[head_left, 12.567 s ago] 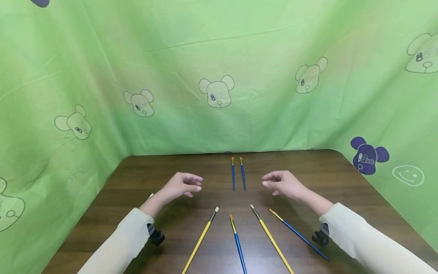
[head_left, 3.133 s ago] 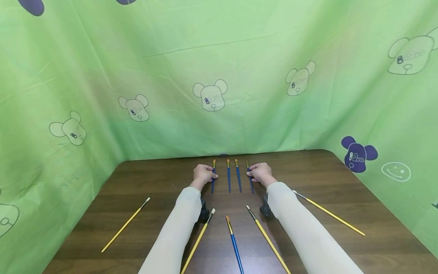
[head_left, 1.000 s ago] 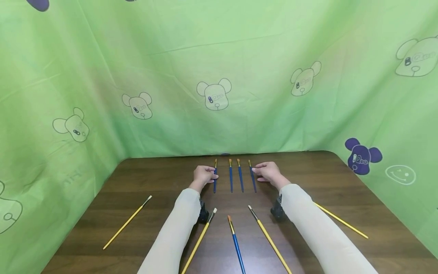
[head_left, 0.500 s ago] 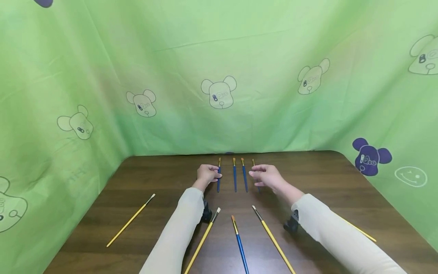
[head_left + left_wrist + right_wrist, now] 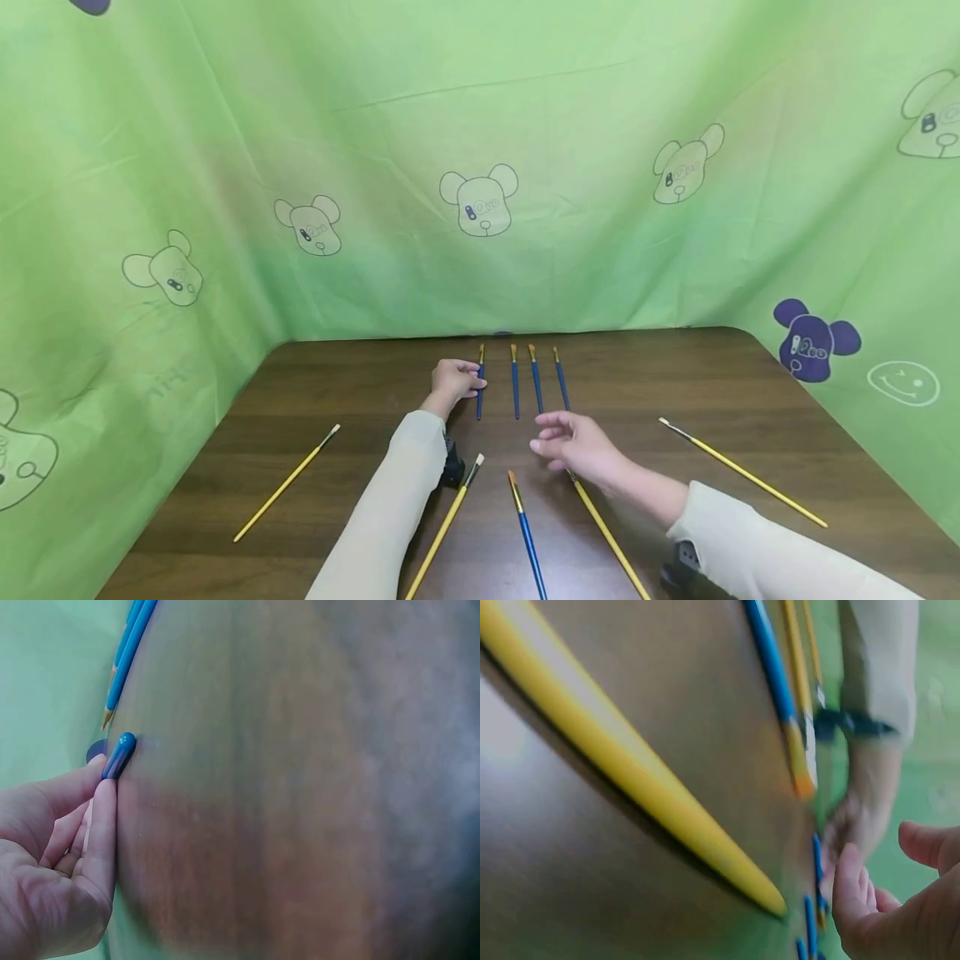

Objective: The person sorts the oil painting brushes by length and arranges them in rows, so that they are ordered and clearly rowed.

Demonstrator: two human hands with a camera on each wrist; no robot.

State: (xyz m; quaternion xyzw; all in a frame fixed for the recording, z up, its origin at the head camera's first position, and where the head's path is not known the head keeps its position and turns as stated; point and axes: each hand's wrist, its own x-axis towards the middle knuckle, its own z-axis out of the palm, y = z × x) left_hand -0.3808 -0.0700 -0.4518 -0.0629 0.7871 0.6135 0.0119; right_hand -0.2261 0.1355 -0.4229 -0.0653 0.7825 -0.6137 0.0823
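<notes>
At the middle of the head view we see the fingers of the left hand [image 5: 452, 380] pinching the leftmost blue brush [image 5: 480, 404] of the far row, its bristles pointing toward the top of the frame. In the left wrist view the thumb and a finger meet on its rounded handle, left of centre.

The right hand [image 5: 579, 443], right of centre in the head view, has its fingers loosely bent and apart, and we find nothing between them. It covers part of the right-centre yellow brush [image 5: 609, 537], whose handle runs down to the bottom edge; whether they touch we cannot tell.

Just above this hand in the frame lie the third blue brush [image 5: 536, 377] and the fourth blue brush [image 5: 561, 377], with the second blue brush [image 5: 515, 383] between them and the left hand, all apart.

Lower down, at bottom centre, we have the near blue brush [image 5: 529, 537], and to its left the left-centre yellow brush [image 5: 446, 527], leaning outward toward the bottom.

Farther out, a far-left yellow brush [image 5: 285, 484] slants at lower left and a far-right yellow brush [image 5: 742, 472] at lower right. All lie on the brown worktop [image 5: 360, 383]; green cloth [image 5: 375, 283] printed with bear heads fills the upper frame and both sides.
</notes>
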